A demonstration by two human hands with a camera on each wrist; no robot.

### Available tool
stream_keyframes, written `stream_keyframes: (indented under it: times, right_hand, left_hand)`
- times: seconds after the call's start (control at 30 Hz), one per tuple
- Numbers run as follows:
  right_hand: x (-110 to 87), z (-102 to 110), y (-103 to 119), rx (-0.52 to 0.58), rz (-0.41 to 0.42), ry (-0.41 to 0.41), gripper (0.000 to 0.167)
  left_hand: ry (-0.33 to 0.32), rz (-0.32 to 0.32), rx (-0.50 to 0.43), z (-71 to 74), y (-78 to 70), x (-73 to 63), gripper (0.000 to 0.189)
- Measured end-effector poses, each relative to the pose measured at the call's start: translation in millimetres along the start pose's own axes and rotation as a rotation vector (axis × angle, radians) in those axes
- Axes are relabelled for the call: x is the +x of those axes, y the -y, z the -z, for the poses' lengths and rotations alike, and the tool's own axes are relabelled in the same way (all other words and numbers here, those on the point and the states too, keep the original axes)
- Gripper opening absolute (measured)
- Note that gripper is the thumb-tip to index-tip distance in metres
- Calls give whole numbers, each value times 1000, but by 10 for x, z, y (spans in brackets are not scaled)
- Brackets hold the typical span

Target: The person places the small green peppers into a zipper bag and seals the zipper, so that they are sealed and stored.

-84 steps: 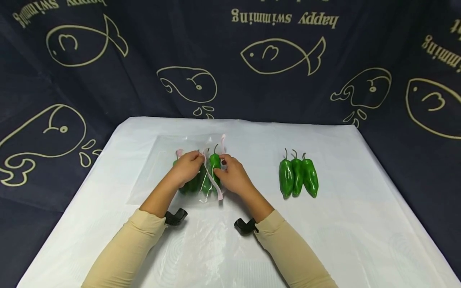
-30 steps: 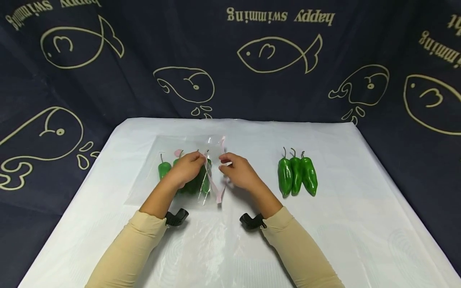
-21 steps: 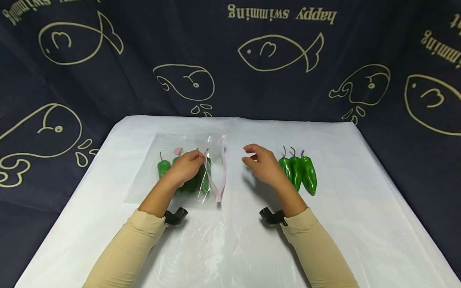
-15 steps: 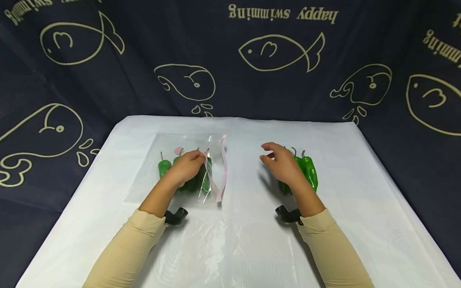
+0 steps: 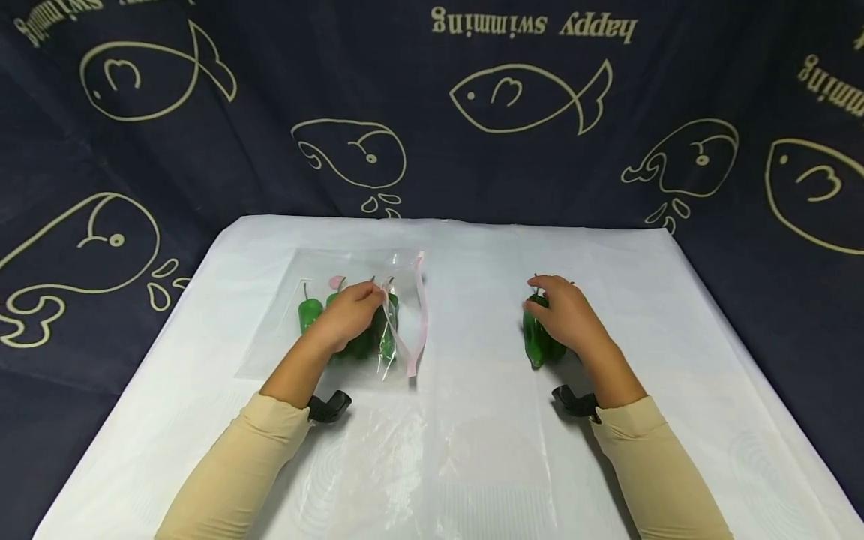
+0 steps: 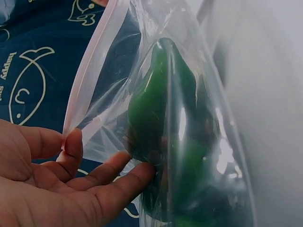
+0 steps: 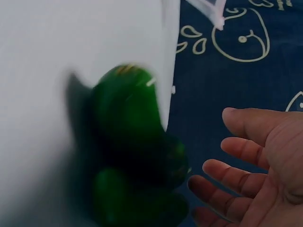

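In the head view my left hand (image 5: 352,315) pinches the pink-edged mouth of a clear zip bag (image 5: 277,330) between thumb and finger. The left wrist view shows that pinch on the pink strip (image 6: 85,90), with other fingertips against the plastic. Several green peppers (image 5: 310,311) lie inside, partly hidden by the hand. At the right, my right hand (image 5: 570,311) hovers over a group of loose green peppers (image 5: 535,341), its fingers parted and relaxed. It covers most of the group. In the right wrist view the fingers hold nothing, beside the blurred peppers (image 7: 128,109).
A white cloth (image 5: 486,420) covers the table, with a flat clear plastic sheet at its front middle. Behind and at both sides hangs a dark blue fabric (image 5: 432,172) printed with fish and whales. Each wrist wears a black strap mount (image 5: 331,406).
A pepper at the bag's mouth went inside, and my right hand let it go. That hand then moved right to the loose peppers. My left hand stays at the bag's edge.
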State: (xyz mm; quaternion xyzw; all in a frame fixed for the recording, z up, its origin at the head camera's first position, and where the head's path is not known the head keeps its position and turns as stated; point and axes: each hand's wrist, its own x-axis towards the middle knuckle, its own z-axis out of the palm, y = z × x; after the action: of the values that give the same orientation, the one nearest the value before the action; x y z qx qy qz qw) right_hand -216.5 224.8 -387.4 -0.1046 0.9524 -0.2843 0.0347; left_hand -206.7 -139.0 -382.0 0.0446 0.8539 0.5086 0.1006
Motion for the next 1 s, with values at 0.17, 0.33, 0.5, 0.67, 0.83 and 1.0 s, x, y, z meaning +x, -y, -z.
stream_keyframes:
  times: [0.17,0.33,0.5,0.67,0.83,1.0]
  right_hand:
    - [-14,-28,-88,-32,-2,30,49]
    - [-14,-51,-141,-61,10,33,49]
    - [-15,-67,-167,-87,32,23,51]
    - [-9,-73,-166,-128,48,15,53]
    - [-2,-80,-154,-163,47,7,53]
    - [15,-116,-133,-174,37,-4,53]
  left_hand:
    - [28,22,-67,13,15,-4,29]
    - [38,38,-122,15,22,-7,30]
    - [32,41,-135,12,27,-5,29]
    - [31,42,-139,11,41,5,29]
    - [38,43,-144,11,43,10,29]
    - [42,44,-143,15,41,11,29]
